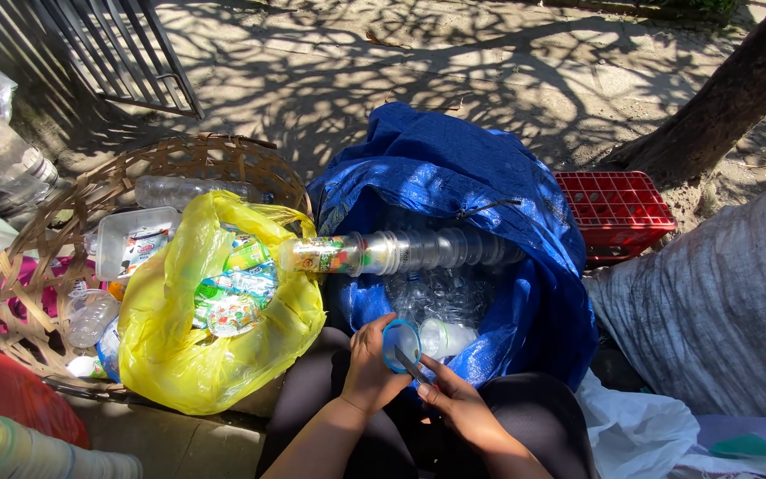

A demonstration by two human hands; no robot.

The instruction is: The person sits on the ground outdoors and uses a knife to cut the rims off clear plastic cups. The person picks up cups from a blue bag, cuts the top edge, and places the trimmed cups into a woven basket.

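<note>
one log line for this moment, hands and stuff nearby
left hand: holds clear cup | right hand: blade at cup | behind: blue sack, yellow bag

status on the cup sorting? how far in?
Done: a long nested stack of clear plastic cups lies across the open blue tarp sack. In hand: left hand holds one clear cup; right hand works a small blade at it. Left: the yellow plastic bag holds sealed cups.

Single head view, looking steeply down over own lap, close to hands at bottom centre. Faces forward across blue sack (489, 204), basket (64, 231), toward sunlit ground (454, 62) and tree trunk (720, 106) at top.
</note>
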